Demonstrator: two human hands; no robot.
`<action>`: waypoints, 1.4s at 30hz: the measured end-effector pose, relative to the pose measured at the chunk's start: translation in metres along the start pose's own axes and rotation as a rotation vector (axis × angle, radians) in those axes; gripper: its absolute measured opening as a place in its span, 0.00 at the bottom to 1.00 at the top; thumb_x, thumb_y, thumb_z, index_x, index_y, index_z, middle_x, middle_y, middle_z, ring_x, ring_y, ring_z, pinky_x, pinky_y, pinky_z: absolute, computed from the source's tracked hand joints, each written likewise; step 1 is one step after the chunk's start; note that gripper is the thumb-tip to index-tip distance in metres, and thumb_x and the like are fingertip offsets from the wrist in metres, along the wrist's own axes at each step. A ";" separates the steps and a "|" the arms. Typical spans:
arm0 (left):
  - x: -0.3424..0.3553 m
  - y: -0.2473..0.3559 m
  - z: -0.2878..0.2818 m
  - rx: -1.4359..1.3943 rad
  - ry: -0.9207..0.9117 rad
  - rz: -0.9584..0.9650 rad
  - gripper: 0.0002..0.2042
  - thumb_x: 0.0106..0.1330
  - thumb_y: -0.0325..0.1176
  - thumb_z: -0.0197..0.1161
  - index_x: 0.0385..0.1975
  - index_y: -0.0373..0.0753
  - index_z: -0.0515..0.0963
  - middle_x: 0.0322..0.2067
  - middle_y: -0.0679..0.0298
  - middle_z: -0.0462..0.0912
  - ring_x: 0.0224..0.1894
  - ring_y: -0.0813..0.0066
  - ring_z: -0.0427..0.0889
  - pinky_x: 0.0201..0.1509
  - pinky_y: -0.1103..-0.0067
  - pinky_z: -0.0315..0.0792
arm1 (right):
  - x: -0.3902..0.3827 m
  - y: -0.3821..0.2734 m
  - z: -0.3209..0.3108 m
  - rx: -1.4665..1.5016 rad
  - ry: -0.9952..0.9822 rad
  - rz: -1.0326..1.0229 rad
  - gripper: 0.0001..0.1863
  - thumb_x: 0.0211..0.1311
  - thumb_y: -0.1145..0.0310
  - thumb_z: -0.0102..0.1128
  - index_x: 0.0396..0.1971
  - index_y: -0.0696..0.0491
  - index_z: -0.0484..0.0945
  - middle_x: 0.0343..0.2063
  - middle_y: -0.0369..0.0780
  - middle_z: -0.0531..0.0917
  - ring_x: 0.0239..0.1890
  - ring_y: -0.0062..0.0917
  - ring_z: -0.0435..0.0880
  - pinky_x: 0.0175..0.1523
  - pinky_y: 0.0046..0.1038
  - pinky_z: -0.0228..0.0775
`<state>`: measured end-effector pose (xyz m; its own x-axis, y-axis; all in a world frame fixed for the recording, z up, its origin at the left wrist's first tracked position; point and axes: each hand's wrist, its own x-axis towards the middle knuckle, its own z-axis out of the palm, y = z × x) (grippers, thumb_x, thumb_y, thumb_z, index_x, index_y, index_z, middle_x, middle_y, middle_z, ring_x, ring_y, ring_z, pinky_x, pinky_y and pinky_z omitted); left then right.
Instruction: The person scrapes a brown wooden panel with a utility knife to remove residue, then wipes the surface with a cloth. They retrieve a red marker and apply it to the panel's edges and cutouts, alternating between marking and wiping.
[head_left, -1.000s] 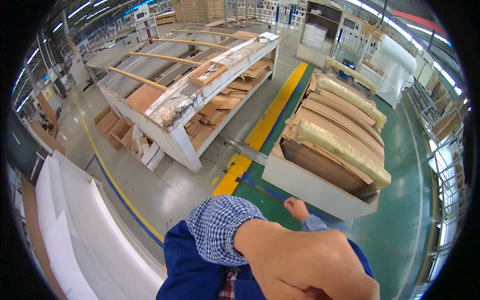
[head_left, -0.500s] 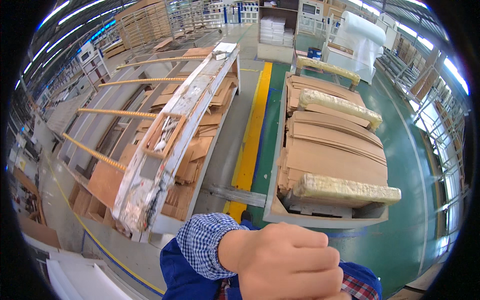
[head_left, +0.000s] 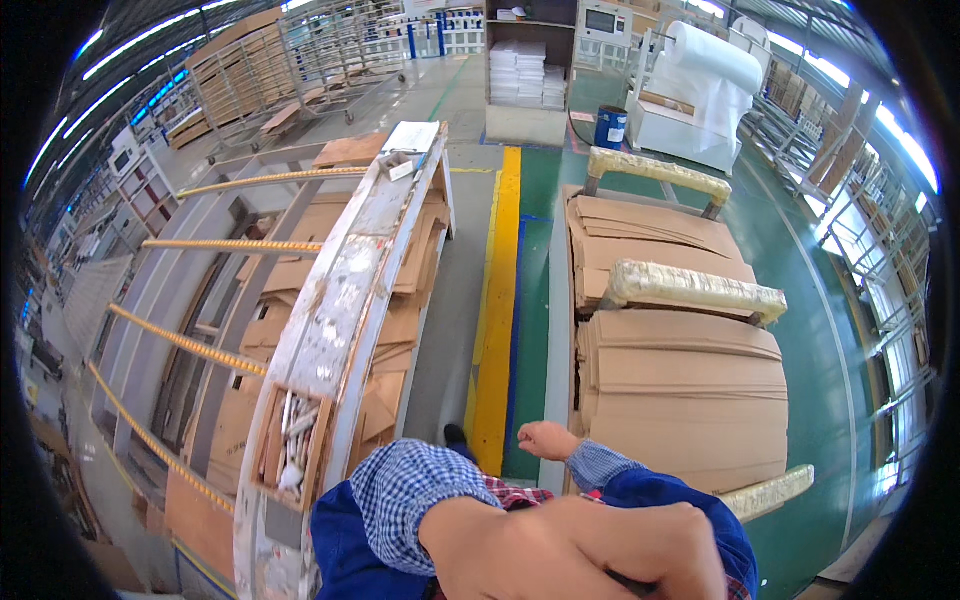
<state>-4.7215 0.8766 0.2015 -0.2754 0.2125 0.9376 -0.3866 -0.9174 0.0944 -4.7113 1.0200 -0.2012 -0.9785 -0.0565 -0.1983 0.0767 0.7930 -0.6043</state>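
Far L, yellow rods (head_left: pixel 230 245) run across to a white bench (head_left: pixel 345 290), top scuffed & stained; wood tray (head_left: pixel 320 440) of small tools on its nr end, paper (head_left: pixel 412 136) at far end, card scraps (head_left: pixel 375 410) visible below. Next, dark shoe (head_left: pixel 456 436) by yellow floor strip (head_left: pixel 492 400); past the strip's far end a cabinet (head_left: pixel 527 125) w/ white packs (head_left: pixel 517 75) on a shelf. R hand (head_left: pixel 545 440) mid-pic, blue check cuff, fingers loosely curled, nothing seen in it; it's in front of the cart's (head_left: pixel 560 330) L edge, can't tell if touching. L hand (head_left: pixel 630 548) bottom ctr, forearm crossing the body to the R; fingers curled in, palm hidden, so can't tell if it's holding anything. Blue drum (head_left: pixel 610 128) up beyond the cart, white roll (head_left: pixel 715 60) on a stand just R of it. Brown card stack (head_left: pixel 685 380), nearest thing to the hands along w/ the cart, lies in the cart R of R hand; yellowish padded bars (head_left: pixel 700 290) cross it. Far R, racks along the wall side, green floor btwn.
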 end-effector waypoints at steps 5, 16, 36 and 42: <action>0.034 -0.009 -0.151 0.000 -0.035 0.165 0.13 0.57 0.34 0.66 0.23 0.28 0.82 0.25 0.55 0.79 0.23 0.72 0.71 0.27 0.79 0.61 | 0.109 0.069 -0.074 0.038 0.049 0.222 0.14 0.56 0.58 0.53 0.35 0.52 0.78 0.35 0.45 0.81 0.40 0.42 0.79 0.43 0.40 0.72; 0.174 -0.058 -0.460 -0.128 0.107 -0.285 0.15 0.65 0.36 0.54 0.16 0.37 0.69 0.21 0.56 0.73 0.20 0.66 0.68 0.28 0.68 0.62 | 0.029 0.365 -0.066 -0.034 0.298 1.080 0.17 0.51 0.54 0.55 0.23 0.53 0.82 0.25 0.49 0.81 0.30 0.44 0.81 0.36 0.41 0.74; 0.384 -0.305 -1.030 -0.104 -0.202 -0.024 0.18 0.62 0.42 0.59 0.29 0.29 0.81 0.33 0.53 0.78 0.29 0.72 0.75 0.32 0.78 0.62 | 0.705 0.577 -0.632 -0.128 0.372 0.569 0.13 0.55 0.60 0.52 0.33 0.52 0.78 0.30 0.45 0.82 0.34 0.41 0.81 0.39 0.40 0.73; 0.457 -0.339 -1.148 -0.082 -0.212 -0.078 0.23 0.63 0.50 0.57 0.29 0.29 0.82 0.34 0.54 0.79 0.28 0.75 0.73 0.33 0.80 0.60 | 0.842 0.624 -0.678 0.078 0.371 0.423 0.14 0.54 0.57 0.55 0.32 0.52 0.78 0.29 0.45 0.82 0.34 0.41 0.81 0.40 0.39 0.73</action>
<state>-5.7271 1.6710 0.2134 -0.0543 0.1981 0.9787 -0.4717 -0.8689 0.1497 -5.6174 1.8784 -0.2222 -0.8601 0.4846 -0.1596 0.4768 0.6521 -0.5895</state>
